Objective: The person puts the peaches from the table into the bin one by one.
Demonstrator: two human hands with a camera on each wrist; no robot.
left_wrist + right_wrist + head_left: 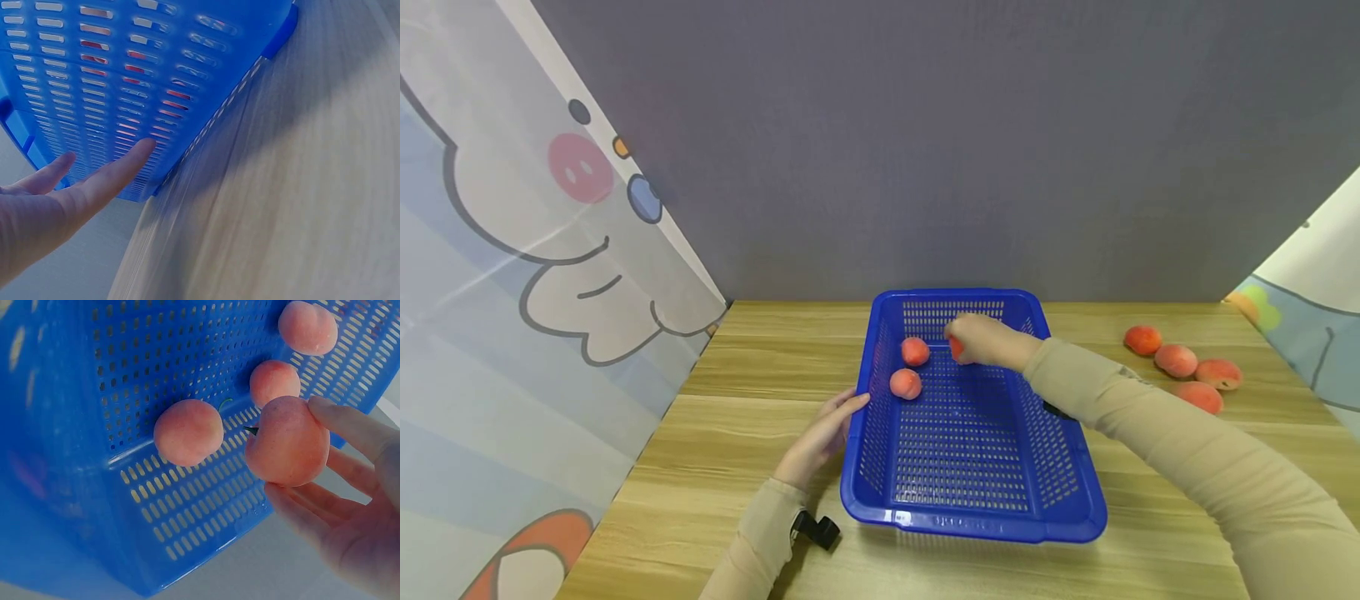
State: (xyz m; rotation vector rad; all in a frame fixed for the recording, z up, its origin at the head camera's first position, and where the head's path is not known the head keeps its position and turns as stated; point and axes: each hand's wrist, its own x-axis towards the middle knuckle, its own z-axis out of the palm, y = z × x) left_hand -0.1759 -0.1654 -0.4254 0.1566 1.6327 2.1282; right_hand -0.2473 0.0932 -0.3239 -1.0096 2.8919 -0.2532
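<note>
Peach (287, 442) is in the grip of the right hand (988, 340), toward the far end of a blue basket (1000, 527) on the worktop (775, 358); three more peaches (187, 432) are in there too. Left hand (823, 433) has pretty straight fingers (115, 175) against the basket's left side. Four others (1176, 361) sit off right.

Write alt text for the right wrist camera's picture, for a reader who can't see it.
A right hand grips a round, pinkish-orange peach. Beyond it, three similar peaches lie inside a blue plastic basket with slotted sides.
</note>
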